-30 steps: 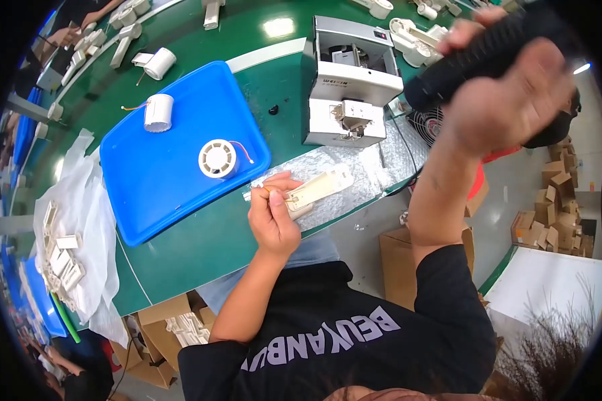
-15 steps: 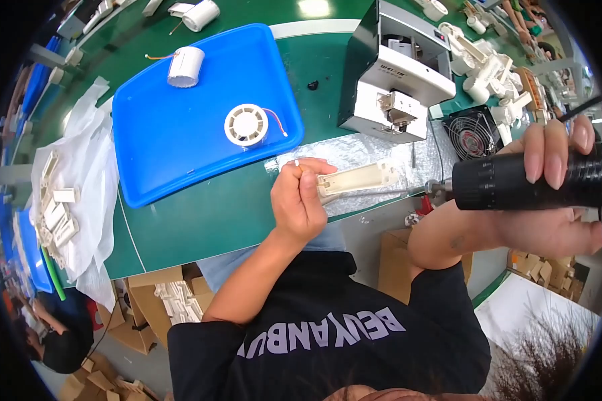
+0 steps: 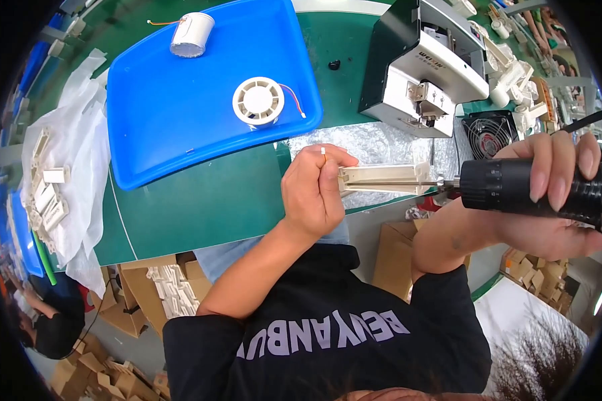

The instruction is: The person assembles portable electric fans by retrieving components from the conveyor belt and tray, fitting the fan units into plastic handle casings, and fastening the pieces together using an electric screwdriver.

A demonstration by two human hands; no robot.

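My left hand (image 3: 314,189) is closed around one end of a cream plastic housing (image 3: 384,175), a long hollow piece like a handle shell. A small white connector on an orange wire (image 3: 324,154) pokes out above the fingers. My right hand (image 3: 548,194) grips a black electric screwdriver (image 3: 508,185) lying sideways. Its long thin bit (image 3: 401,183) runs along the housing toward my left hand; where the tip ends is hidden. Beyond the hands, a blue tray (image 3: 180,113) carries a white round fan unit (image 3: 258,100) and a white cylinder (image 3: 192,35), both with thin wires.
A silver and black machine (image 3: 421,73) stands at the back right, with a black fan (image 3: 489,134) beside it. Bubble wrap (image 3: 374,144) lies under the housing. White plastic parts rest on a plastic bag (image 3: 67,180) at the left. Cardboard boxes (image 3: 144,294) stand below the table edge.
The housing has turned in my left hand, and the screwdriver bit now lies across it instead of below it. The whole view has shifted slightly, with the tray higher up.
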